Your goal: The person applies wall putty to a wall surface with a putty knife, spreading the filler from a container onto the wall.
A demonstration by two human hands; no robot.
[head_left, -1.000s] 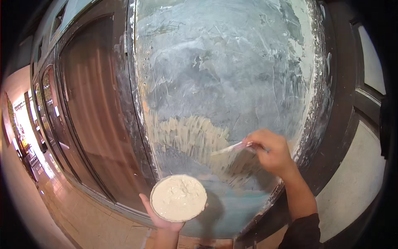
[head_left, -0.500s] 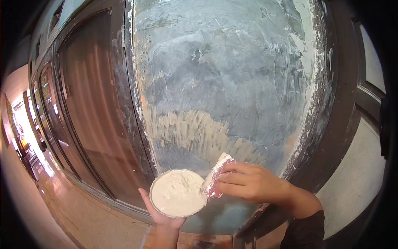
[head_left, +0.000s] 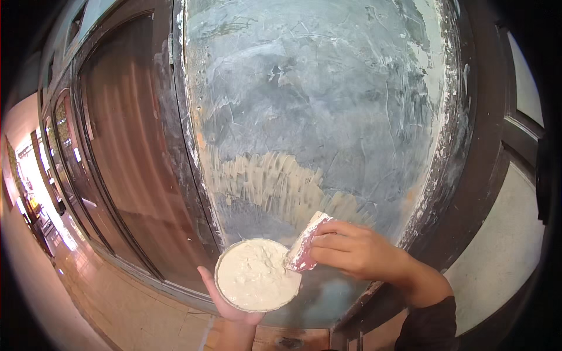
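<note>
My left hand (head_left: 234,310) supports a round bowl (head_left: 218,286) from below and the side, thumb up along its rim. Thick cream-white putty (head_left: 254,275) fills the bowl, its surface lumpy towards the far right. In my right hand (head_left: 351,251), fingers pinch a flat pinkish-red putty spreader (head_left: 305,248) smeared with white. Its lower edge meets the bowl's right rim. Behind both hands stands a blue-grey wall panel (head_left: 328,117), with a band of beige putty strokes (head_left: 269,181) across its lower part.
Left of the panel is a dark wooden frame with a curtained glass pane (head_left: 126,134). Dark wooden framing (head_left: 480,134) with pale panels borders the right. A tiled floor (head_left: 140,298) runs along the left towards a bright opening (head_left: 35,175).
The bowl has shifted slightly right and down and tilts a little differently. The spreader has moved slightly up, its lower edge still at the bowl's right rim.
</note>
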